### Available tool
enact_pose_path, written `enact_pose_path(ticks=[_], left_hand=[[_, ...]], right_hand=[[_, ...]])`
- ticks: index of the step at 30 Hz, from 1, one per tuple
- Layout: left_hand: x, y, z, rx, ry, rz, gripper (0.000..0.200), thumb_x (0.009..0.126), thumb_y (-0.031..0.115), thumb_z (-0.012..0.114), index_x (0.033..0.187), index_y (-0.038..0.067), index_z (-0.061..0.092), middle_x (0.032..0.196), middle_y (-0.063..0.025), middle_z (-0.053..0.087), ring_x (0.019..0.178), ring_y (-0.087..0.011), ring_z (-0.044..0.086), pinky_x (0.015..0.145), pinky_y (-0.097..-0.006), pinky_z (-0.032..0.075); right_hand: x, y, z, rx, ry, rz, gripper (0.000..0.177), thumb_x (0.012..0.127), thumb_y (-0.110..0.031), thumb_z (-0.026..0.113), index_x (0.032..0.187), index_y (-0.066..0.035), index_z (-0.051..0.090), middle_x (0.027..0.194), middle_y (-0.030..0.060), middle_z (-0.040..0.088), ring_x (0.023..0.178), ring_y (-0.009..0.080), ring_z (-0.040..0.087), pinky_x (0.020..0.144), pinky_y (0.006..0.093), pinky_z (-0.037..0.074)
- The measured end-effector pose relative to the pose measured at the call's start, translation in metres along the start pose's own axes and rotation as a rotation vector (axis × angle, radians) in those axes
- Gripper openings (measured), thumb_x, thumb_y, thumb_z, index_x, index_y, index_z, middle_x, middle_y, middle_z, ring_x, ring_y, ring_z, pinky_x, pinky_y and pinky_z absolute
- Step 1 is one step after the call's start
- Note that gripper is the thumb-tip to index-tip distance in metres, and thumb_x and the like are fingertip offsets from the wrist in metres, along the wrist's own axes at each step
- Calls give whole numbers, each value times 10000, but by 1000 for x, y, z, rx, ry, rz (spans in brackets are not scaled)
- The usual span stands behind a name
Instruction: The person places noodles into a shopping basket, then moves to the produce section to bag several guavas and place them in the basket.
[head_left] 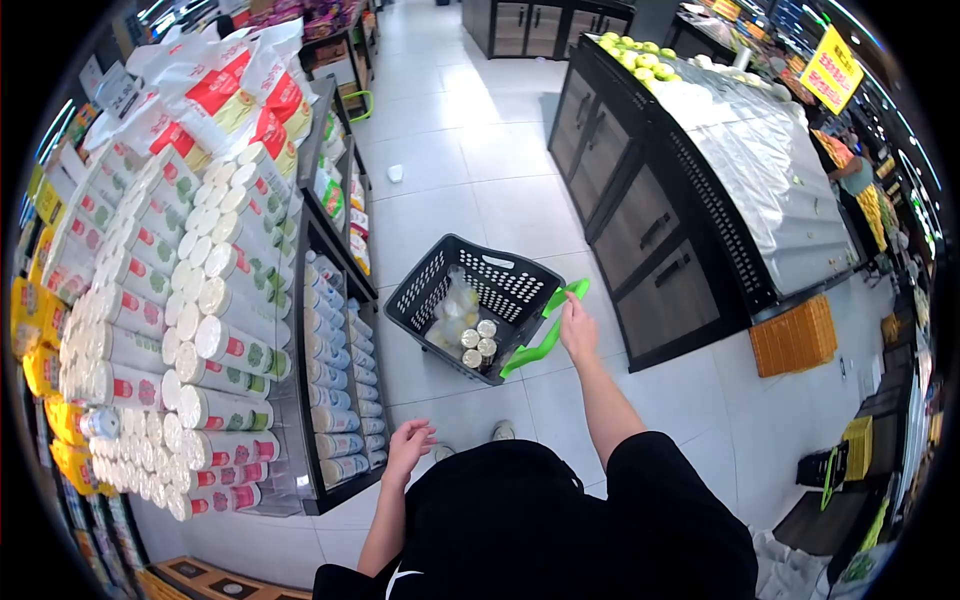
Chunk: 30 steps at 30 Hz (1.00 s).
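My right hand [577,326] is closed around the green handle [541,343] of a black shopping basket [519,272], which stands tilted over the floor in front of me. Inside the basket lie a clear plastic bag [452,308] with pale contents and several cylindrical packs [487,346] with whitish round ends. Near the lower shelf of the display on my left hangs my left hand [408,448]. It holds nothing, its fingers loosely stretched out. Stacked cylindrical packs with white wrapping [228,340] fill the top of that display.
Blue-and-white cylindrical packs [333,395] line the lower shelf, with large white-and-red bags [215,90] above. Along the right runs a dark produce stand [660,235] with green fruit [640,58]. A tiled aisle [440,110] stretches ahead; a small white scrap [395,173] lies on it.
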<state>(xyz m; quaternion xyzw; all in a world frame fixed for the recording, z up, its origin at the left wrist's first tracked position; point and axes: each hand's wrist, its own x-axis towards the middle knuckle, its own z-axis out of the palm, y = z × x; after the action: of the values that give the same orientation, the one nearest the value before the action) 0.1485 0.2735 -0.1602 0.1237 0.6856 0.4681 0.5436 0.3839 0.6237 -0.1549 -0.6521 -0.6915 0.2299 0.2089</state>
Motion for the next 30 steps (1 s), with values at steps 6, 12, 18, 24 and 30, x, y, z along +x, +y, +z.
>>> enact_pose_path(ticks=[6, 12, 18, 24, 30], left_hand=[[19, -1, -5, 47, -119, 11, 308, 968, 173, 560, 1246, 41, 583, 1134, -110, 691, 934, -181, 685, 775, -297, 526], [44, 15, 15, 153, -214, 163, 282, 965, 173, 580, 1201, 22, 611, 1079, -101, 697, 912, -175, 678, 769, -298, 527], [66, 49, 62, 344, -133, 649, 193, 923, 159, 621, 1046, 17, 664, 962, -109, 711, 881, -204, 682, 782, -341, 532], [78, 79, 114, 578, -175, 973, 178, 886, 181, 628, 991, 44, 676, 924, -141, 701, 884, -321, 673, 800, -417, 527], [89, 81, 150, 888, -307, 817, 221, 890, 261, 602, 959, 74, 696, 914, -133, 714, 860, -317, 685, 767, -429, 536]], right_hand=[[-55, 7, -16, -55, -19, 68, 459, 989, -390, 366, 1376, -230, 556, 961, 257, 696, 918, 464, 658, 857, 555, 490], [-114, 3, -10, -150, -98, 182, 567, 997, -437, 392, 1515, -213, 344, 928, 267, 698, 878, 464, 666, 827, 563, 497], [-167, -1, -4, -217, -142, 139, 667, 999, -504, 397, 1543, -139, 267, 861, 249, 704, 795, 451, 676, 735, 546, 525], [-198, -4, -14, -34, -105, 67, 596, 971, -410, 528, 1477, -127, 390, 872, 211, 707, 799, 439, 669, 730, 527, 519], [-171, 10, -18, -61, 361, -195, 373, 911, -328, 572, 1156, -57, 648, 1083, 209, 680, 1033, 352, 646, 861, 451, 518]])
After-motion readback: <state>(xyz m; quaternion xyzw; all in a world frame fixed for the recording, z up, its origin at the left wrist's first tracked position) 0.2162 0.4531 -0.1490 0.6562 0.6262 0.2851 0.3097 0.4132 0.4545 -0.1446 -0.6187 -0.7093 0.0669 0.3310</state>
